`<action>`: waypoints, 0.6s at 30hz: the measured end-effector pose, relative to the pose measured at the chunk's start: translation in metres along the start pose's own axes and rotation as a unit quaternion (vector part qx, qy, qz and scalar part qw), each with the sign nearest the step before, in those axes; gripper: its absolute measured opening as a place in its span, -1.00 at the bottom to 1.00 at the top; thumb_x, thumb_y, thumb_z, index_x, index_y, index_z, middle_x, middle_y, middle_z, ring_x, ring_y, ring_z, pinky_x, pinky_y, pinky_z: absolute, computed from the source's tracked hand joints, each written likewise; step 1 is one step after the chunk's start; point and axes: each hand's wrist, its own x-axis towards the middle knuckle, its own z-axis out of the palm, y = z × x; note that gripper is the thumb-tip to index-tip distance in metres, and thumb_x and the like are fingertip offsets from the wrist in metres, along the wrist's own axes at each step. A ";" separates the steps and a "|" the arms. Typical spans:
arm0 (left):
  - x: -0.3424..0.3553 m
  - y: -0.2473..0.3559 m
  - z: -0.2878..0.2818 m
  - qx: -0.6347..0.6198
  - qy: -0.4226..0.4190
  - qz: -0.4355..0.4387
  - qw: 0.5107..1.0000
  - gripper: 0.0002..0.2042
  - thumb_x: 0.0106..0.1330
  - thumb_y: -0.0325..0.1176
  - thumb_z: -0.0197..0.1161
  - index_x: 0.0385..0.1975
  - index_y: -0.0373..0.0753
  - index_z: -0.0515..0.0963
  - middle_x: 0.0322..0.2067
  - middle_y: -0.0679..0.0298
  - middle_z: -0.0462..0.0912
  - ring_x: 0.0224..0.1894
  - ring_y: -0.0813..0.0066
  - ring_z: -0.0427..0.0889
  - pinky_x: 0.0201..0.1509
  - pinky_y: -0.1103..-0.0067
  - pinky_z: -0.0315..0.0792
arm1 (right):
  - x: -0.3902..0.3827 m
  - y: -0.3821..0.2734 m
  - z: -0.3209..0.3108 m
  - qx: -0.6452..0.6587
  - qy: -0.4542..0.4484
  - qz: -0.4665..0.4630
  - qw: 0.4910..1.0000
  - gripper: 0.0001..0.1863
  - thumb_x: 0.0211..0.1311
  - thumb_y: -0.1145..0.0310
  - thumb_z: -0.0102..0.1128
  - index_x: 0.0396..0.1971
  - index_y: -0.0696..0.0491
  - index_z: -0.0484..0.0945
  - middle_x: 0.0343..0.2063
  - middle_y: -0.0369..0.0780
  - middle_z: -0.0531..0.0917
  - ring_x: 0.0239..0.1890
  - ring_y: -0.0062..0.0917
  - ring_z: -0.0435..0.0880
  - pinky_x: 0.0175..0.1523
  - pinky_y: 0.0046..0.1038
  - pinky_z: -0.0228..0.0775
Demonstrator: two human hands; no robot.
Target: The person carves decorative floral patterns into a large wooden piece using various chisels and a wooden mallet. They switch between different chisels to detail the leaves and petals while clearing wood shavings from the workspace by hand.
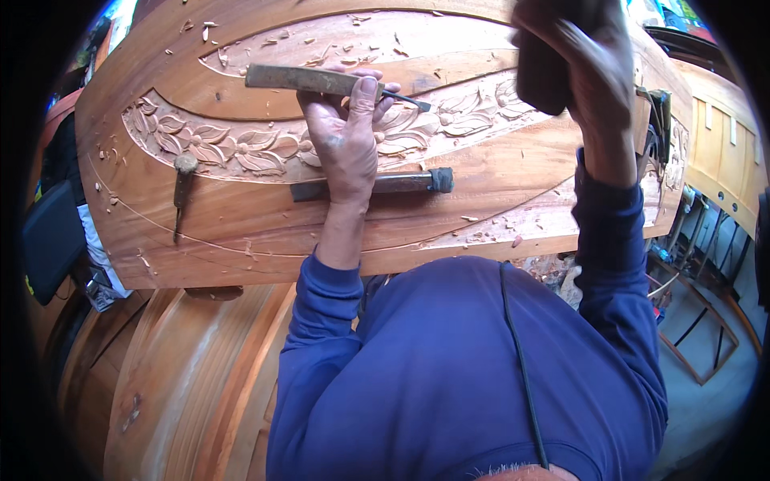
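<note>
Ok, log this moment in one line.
left hand: holding chisel over carved panel | right hand: raised, blurred, gripping dark block | on panel: dark bar, knob-topped tool, shavings

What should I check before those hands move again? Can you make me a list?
1. Left hand gripping the tan, wooden-handled chisel with a thin dark blade: ok.
2. Right hand gripping the dark brown, rounded block: ok, though blurred.
3. Right hand apart from the chisel: ok.
4. Blade's tip touching the pale, carved wooden leaves: cannot tell.
5. Brown wooden panel free of pale, curled wood shavings: not ok, several lie there.
6. Left wrist clear of the long, dark tool with a wrapped end: cannot tell, they overlap in view.
</note>
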 end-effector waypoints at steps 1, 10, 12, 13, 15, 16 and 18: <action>0.002 -0.002 0.002 -0.005 -0.001 0.000 1.000 -0.65 0.51 -0.42 0.24 0.14 -0.27 0.26 -0.09 0.08 0.64 -0.11 0.30 0.77 -0.11 0.54 0.78 | 0.018 -0.003 0.021 -0.036 -0.040 -0.073 0.996 -0.38 0.32 0.33 0.41 0.31 0.09 0.35 -0.21 -0.24 0.58 -0.34 -0.53 0.61 -0.26 -0.50 0.51; 0.004 -0.005 0.000 0.010 0.021 0.005 1.000 -0.73 0.49 -0.44 0.26 0.07 -0.33 0.38 -0.11 0.08 0.66 -0.15 0.27 0.79 -0.19 0.59 0.79 | 0.104 -0.081 0.124 -0.498 -0.431 -0.354 0.664 -0.49 0.15 0.62 0.17 0.13 -0.08 0.58 -0.25 -0.10 0.74 -0.13 -0.18 0.74 -0.08 -0.18 0.59; 0.003 -0.003 -0.001 0.013 0.023 0.014 1.000 -0.72 0.49 -0.42 0.28 0.06 -0.32 0.38 -0.11 0.09 0.67 -0.16 0.30 0.80 -0.21 0.62 0.78 | 0.106 -0.072 0.134 -0.503 -0.424 -0.389 0.645 -0.49 0.15 0.61 0.15 0.11 -0.13 0.62 -0.24 -0.12 0.75 -0.12 -0.17 0.75 -0.08 -0.17 0.59; 0.002 -0.003 -0.003 0.018 0.024 0.021 0.999 -0.71 0.48 -0.40 0.29 0.06 -0.31 0.38 -0.12 0.09 0.67 -0.18 0.32 0.80 -0.23 0.64 0.77 | 0.109 -0.055 0.140 -0.465 -0.404 -0.413 0.671 -0.49 0.15 0.60 0.16 0.11 -0.15 0.62 -0.24 -0.14 0.75 -0.12 -0.19 0.75 -0.08 -0.18 0.59; 0.004 -0.007 0.007 0.011 0.015 0.011 1.000 -0.71 0.48 -0.38 0.30 0.06 -0.30 0.39 -0.13 0.10 0.69 -0.20 0.35 0.80 -0.28 0.68 0.75 | 0.118 -0.033 0.135 -0.407 -0.358 -0.446 0.713 -0.49 0.16 0.57 0.17 0.11 -0.20 0.64 -0.23 -0.17 0.76 -0.12 -0.21 0.76 -0.09 -0.19 0.59; 0.007 -0.009 0.021 0.005 0.001 0.001 1.000 -0.70 0.47 -0.35 0.32 0.05 -0.28 0.40 -0.14 0.11 0.70 -0.22 0.38 0.81 -0.34 0.72 0.72 | 0.123 -0.032 0.122 -0.388 -0.331 -0.459 0.728 -0.49 0.17 0.56 0.17 0.10 -0.23 0.64 -0.22 -0.19 0.76 -0.13 -0.22 0.76 -0.09 -0.19 0.59; 0.006 -0.008 0.009 0.012 0.018 0.003 1.000 -0.70 0.47 -0.34 0.33 0.05 -0.27 0.41 -0.15 0.12 0.72 -0.23 0.40 0.81 -0.38 0.74 0.69 | 0.105 -0.060 0.125 -0.471 -0.381 -0.400 0.688 -0.47 0.17 0.56 0.17 0.13 -0.24 0.64 -0.20 -0.19 0.77 -0.12 -0.21 0.76 -0.07 -0.18 0.59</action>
